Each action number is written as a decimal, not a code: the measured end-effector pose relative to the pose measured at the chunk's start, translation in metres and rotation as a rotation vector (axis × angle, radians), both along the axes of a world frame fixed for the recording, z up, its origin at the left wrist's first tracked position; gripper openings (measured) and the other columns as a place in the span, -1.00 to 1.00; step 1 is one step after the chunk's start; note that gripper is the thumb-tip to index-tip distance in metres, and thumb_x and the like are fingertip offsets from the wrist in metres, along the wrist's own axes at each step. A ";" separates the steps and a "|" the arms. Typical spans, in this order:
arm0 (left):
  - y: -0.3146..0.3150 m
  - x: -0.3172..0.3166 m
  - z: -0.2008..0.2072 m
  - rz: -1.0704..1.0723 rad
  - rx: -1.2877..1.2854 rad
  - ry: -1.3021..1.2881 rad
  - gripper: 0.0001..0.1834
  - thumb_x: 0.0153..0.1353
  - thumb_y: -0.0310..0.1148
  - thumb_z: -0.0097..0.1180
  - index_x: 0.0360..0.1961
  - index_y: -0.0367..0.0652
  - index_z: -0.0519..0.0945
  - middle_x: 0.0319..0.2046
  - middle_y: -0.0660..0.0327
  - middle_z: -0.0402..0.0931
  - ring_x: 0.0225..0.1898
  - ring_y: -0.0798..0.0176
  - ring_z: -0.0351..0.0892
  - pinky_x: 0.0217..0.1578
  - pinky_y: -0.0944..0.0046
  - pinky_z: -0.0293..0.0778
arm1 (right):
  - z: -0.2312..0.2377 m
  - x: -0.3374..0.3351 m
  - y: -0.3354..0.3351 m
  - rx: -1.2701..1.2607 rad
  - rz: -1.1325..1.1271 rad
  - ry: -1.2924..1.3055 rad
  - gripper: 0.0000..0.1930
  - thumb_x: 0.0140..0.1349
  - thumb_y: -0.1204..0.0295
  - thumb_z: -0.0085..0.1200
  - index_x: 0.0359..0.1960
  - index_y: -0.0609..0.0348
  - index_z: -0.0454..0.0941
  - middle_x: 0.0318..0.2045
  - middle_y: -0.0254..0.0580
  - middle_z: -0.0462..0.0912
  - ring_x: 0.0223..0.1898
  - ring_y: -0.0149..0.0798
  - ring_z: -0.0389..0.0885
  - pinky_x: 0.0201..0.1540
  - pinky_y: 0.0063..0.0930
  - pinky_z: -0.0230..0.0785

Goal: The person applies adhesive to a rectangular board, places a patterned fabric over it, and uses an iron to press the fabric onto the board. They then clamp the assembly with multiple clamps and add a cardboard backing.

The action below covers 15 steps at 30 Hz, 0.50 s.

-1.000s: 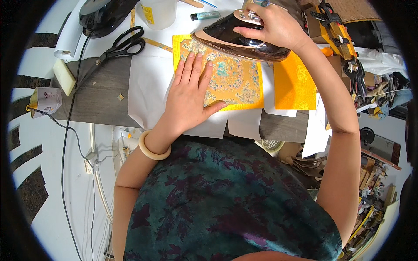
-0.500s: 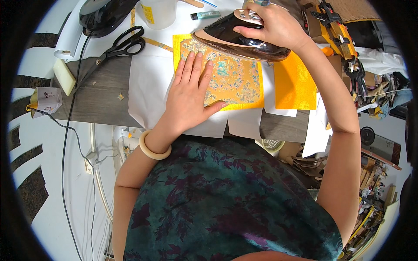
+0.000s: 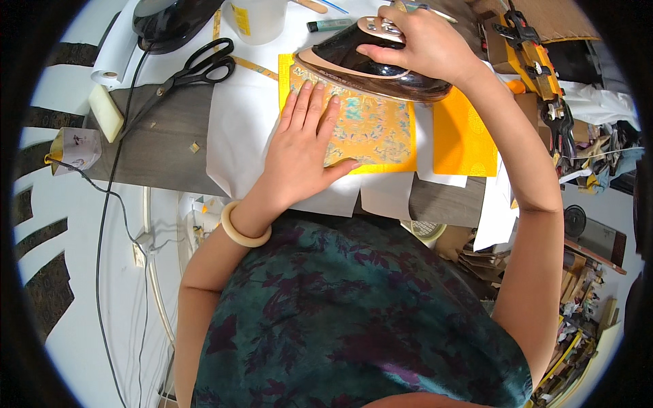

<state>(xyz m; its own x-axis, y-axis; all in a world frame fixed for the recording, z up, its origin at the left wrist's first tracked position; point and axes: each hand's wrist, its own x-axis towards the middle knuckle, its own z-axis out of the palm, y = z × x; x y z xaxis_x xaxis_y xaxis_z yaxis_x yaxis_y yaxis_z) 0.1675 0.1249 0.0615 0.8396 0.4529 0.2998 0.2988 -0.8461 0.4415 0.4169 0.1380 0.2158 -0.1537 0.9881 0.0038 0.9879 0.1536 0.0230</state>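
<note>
My right hand (image 3: 427,46) is wrapped round the handle of a black and copper clothes iron (image 3: 360,66). The iron lies over the far part of a yellow patterned fabric piece (image 3: 374,129), which has a brighter yellow border; its soleplate is hidden. Flat on the fabric's left side rests my left hand (image 3: 303,146), fingers stretched out and thumb apart, close to the iron's tip. White paper (image 3: 238,129) shows underneath. Right of the patterned piece lies a plain yellow piece (image 3: 464,136), partly covered by the iron's heel.
Black scissors (image 3: 197,71) and a measuring tape (image 3: 256,69) lie to the left. Behind are a translucent tub (image 3: 260,20), a small green-labelled tube (image 3: 329,25) and a black appliance (image 3: 170,24). A dark cord (image 3: 109,180) hangs over the table's left part. Orange and black clamps (image 3: 537,68) stand at right.
The iron has shifted slightly left and nearer over the patterned fabric, with my right hand still on it. My left hand stays flat in place. The whole view has moved a little.
</note>
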 end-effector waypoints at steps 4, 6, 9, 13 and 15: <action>-0.001 -0.003 -0.002 0.007 -0.031 -0.059 0.00 0.24 0.18 0.27 0.45 -0.38 0.28 0.47 -0.29 0.13 0.55 -0.32 -0.01 0.52 -0.20 -0.04 | 0.013 -0.029 0.010 -0.143 -0.094 -0.094 -0.34 0.25 -0.23 0.14 -0.19 0.27 0.64 -0.45 0.25 0.69 -0.32 0.22 0.73 -0.21 0.04 0.57; -0.001 -0.012 0.008 -0.009 -0.083 -0.057 -0.11 0.25 0.06 0.31 0.40 -0.39 0.35 0.44 -0.27 0.18 0.53 -0.33 0.06 0.50 -0.20 0.03 | 0.008 -0.031 0.013 -0.173 -0.117 -0.095 -0.33 0.26 -0.24 0.14 -0.19 0.28 0.64 -0.44 0.26 0.69 -0.31 0.22 0.72 -0.21 0.04 0.57; -0.004 -0.030 0.009 0.022 -0.120 -0.070 -0.27 0.24 -0.14 0.36 0.30 -0.41 0.45 0.40 -0.22 0.27 0.48 -0.31 0.17 0.48 -0.19 0.12 | 0.000 -0.027 0.014 -0.114 -0.065 -0.050 -0.33 0.27 -0.22 0.14 -0.16 0.30 0.63 -0.43 0.26 0.69 -0.31 0.23 0.72 -0.20 0.05 0.57; -0.007 -0.047 0.001 0.052 -0.187 -0.147 -0.36 0.22 -0.20 0.38 0.21 -0.40 0.51 0.33 -0.17 0.37 0.41 -0.26 0.30 0.47 -0.15 0.18 | 0.001 -0.032 0.013 -0.134 -0.102 -0.039 -0.34 0.28 -0.19 0.14 -0.15 0.34 0.62 -0.43 0.29 0.69 -0.31 0.27 0.71 -0.18 0.06 0.57; -0.009 -0.050 -0.003 0.058 -0.195 -0.177 -0.37 0.20 -0.21 0.40 0.20 -0.39 0.52 0.32 -0.14 0.38 0.39 -0.25 0.33 0.46 -0.14 0.21 | 0.005 -0.038 0.013 -0.144 -0.110 -0.047 -0.35 0.28 -0.16 0.15 -0.16 0.36 0.62 -0.44 0.31 0.68 -0.30 0.28 0.71 -0.17 0.07 0.57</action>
<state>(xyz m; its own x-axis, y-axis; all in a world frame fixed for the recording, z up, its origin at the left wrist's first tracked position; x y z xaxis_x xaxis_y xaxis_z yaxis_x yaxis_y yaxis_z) 0.1175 0.1162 0.0585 0.7530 0.5623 0.3418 0.2480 -0.7236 0.6441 0.3790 0.1511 0.2203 -0.0415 0.9887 -0.1439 0.9972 0.0499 0.0550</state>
